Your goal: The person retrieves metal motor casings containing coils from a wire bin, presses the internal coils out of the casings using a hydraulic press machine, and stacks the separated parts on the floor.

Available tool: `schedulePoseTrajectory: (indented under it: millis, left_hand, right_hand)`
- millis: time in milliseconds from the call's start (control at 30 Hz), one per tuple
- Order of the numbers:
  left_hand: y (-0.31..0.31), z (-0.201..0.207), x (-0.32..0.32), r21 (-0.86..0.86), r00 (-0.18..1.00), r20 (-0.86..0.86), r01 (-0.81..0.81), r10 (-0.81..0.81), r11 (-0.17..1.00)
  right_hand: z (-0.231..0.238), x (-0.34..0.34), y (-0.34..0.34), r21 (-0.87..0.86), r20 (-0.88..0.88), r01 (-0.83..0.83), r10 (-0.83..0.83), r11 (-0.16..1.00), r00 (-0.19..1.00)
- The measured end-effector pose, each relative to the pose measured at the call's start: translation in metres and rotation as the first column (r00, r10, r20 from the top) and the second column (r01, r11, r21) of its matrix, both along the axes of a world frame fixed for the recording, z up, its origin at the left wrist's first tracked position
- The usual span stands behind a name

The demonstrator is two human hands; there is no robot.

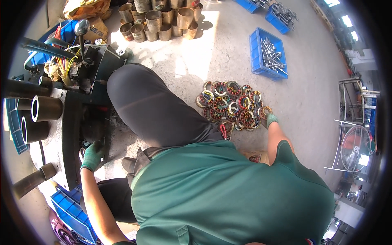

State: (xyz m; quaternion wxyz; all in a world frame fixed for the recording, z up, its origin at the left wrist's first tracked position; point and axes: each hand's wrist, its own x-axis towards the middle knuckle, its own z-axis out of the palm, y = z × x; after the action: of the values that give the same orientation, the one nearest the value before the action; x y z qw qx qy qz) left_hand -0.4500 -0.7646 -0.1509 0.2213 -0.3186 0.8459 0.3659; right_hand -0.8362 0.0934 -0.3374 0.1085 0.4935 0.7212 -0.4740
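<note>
My right hand [271,119], in a green glove, reaches out to the right edge of a pile of motor stators on the floor. Its fingers close on the rim of one wound stator [265,111]. The other stators [233,89] have red-and-dark ring cores with white, yellow and red wire leads. On the left, my left hand [93,156], also gloved, is at the dark recess of a press-like machine [70,134]. Its fingertips sink into shadow there, so whether they grip anything is hidden.
Metal cylinders [153,21] stand stacked at the far side. Blue crates of metal shafts [256,53] sit on the floor at the far right. The machine carries a ball-topped lever [81,27] and projecting tubes [47,108]. A blue crate [73,210] lies below it; a fan [355,148] stands right.
</note>
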Motion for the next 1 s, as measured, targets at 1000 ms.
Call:
schedulePoseTrajectory:
  millis: [1000]
  left_hand:
    - [0.034, 0.142, 0.057, -0.359, 0.607, -0.789, -0.58, 0.094, 0.731]
  right_hand:
    - [0.19, -0.148, -0.429, 0.321, -0.724, -0.914, 0.687, 0.248, -0.068]
